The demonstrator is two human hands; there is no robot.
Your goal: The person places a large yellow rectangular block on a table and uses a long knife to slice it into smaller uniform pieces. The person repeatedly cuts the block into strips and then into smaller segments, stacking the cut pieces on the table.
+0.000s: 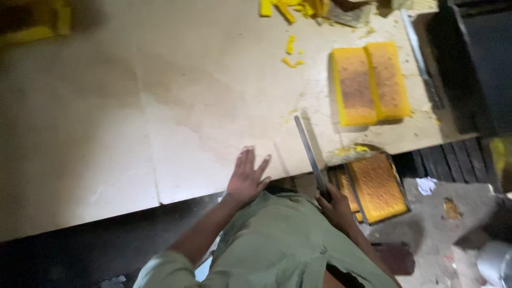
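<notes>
My left hand [246, 177] lies flat, fingers apart, on the near edge of the pale worktable [160, 117], holding nothing. My right hand [336, 205] grips the handle of a long flat knife [308, 148] whose blade points up and away over the table edge. Two yellow sponge cake slabs with browned tops [369, 82] lie side by side on the table at the right. Just below the table edge, beside my right hand, a metal baking tray [401, 193] holds another browned yellow cake [376, 186].
Yellow cake offcuts [292, 50] are scattered at the table's far side, with more pieces [290, 8] at the top edge. A long metal blade [418, 53] lies along the right edge. Dark wooden slats [448, 160] and a littered floor [442, 234] are at right.
</notes>
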